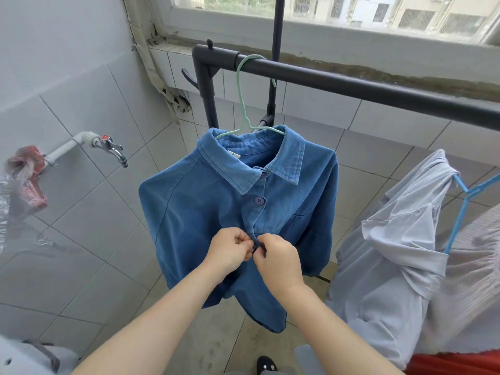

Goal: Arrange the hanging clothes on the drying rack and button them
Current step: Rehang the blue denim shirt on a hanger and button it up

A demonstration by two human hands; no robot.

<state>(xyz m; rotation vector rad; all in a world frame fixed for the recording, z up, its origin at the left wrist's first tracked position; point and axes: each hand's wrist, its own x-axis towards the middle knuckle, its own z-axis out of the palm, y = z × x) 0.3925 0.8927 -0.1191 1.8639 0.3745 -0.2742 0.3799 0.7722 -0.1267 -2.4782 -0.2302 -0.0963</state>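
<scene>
Denim-blue shirt (211, 212) hangs below the rack bar (351, 82), with both grips at its front opening.
A mint hanger (242, 98), hooked over the bar near its left corner, carries the shirt: long axis vertical, collar up toward the bar, front facing the camera, one purple button (259, 200) fastened. Well below the bar, the left grip (230, 250) and right grip (278, 255) meet, fingers curled, each pinching the shirt's edge. Rightward under the bar, a pale grey garment (400, 239) crowds the sleeve; left of the bar, tiled wall (89, 212) stands apart.
</scene>
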